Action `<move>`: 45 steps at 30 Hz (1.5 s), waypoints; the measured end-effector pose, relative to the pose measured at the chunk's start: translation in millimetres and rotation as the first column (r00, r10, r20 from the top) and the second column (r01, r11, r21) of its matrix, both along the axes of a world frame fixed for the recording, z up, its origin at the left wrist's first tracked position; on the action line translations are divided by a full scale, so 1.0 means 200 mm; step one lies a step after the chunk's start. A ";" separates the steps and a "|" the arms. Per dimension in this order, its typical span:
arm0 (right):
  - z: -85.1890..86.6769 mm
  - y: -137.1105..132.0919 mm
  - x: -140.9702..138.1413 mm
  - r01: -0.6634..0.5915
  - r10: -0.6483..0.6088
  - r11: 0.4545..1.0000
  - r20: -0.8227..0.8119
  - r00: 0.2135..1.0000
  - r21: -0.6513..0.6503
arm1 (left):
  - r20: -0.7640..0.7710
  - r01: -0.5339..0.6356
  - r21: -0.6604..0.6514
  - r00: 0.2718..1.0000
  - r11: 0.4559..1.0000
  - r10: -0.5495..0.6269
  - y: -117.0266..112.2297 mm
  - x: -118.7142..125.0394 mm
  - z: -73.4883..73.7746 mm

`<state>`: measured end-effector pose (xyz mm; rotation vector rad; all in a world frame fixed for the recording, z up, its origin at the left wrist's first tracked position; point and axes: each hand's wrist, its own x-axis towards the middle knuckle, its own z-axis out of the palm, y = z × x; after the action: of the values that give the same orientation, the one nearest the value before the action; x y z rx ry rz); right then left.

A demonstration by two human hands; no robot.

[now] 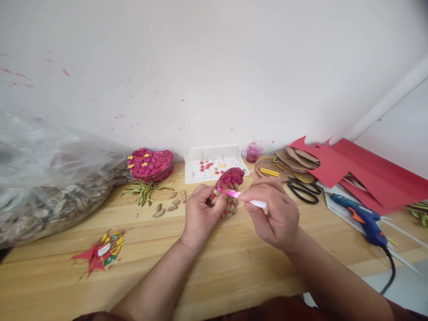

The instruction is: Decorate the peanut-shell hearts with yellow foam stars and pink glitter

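Observation:
My left hand is closed on the edge of a peanut-covered piece, held up above the table. Its upper part is magenta, while the lower peanuts are bare and tan with some red between them. My right hand pinches a white paintbrush whose front end is stained bright pink. That pink end lies against or just in front of the peanuts, close to my left thumb; the exact tip is hard to make out. Several loose peanuts lie on the table to the left of my left hand.
A clear bag of peanuts fills the left side. Behind are stacked magenta peanut pieces, paper with small stars and a cup of magenta paint. To the right lie scissors, red card and a blue glue gun.

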<state>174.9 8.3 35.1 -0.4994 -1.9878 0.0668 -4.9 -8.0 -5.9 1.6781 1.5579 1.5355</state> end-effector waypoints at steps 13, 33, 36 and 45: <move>0.00 0.00 0.00 0.007 -0.007 1.000 -0.002 1.000 -0.003 | -0.030 -0.004 0.014 1.000 1.000 0.004 0.01 0.00 -0.01; 0.00 0.01 0.00 0.037 -0.037 0.999 -0.017 0.999 0.018 | -0.002 0.019 -0.038 1.000 0.999 -0.019 0.00 0.00 0.00; 0.00 0.01 0.00 0.051 -0.050 0.998 -0.038 0.998 0.032 | 0.001 0.025 -0.039 1.000 0.999 -0.025 0.00 0.00 0.00; 0.01 0.01 -0.01 0.077 -0.076 0.996 -0.031 0.997 0.044 | 0.003 0.030 -0.026 1.000 0.999 -0.030 0.00 0.00 0.00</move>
<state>173.6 9.3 36.7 -0.5416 -1.9352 -0.0185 -5.2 -8.9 -6.2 1.6774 1.5381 1.4949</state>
